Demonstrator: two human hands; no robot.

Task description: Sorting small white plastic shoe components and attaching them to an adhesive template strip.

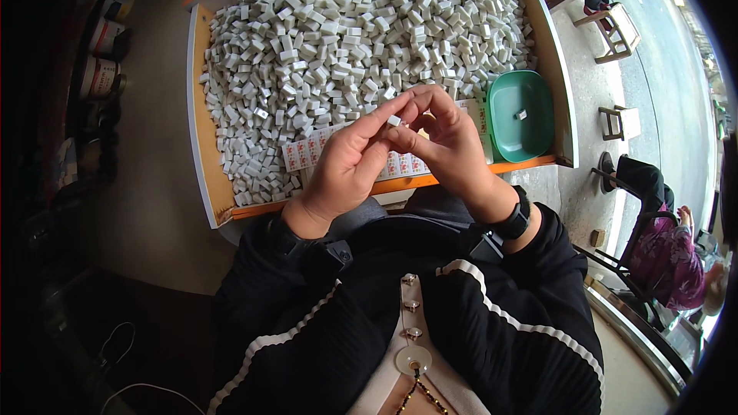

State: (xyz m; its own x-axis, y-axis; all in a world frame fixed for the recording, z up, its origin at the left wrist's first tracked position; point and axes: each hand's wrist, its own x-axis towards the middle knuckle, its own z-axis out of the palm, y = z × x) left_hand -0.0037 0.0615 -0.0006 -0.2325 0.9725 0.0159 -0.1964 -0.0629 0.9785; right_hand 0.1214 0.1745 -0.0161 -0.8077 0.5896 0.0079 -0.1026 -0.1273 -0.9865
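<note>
My left hand and my right hand meet over the front part of a wooden box, fingertips closed together. Between them is a small white block, pinched by the fingers of both hands. Beneath my hands lie sheets of red-and-white stickers, partly hidden by my fingers and wrists. Countless similar white blocks fill the box behind and to the left. A green plastic tub sits in the box's right front corner, with a single small pale piece inside.
Pale walls and an orange front edge bound the wooden box close to my lap. Wooden stools stand off to the right, where another person sits. Cans line the dark left side.
</note>
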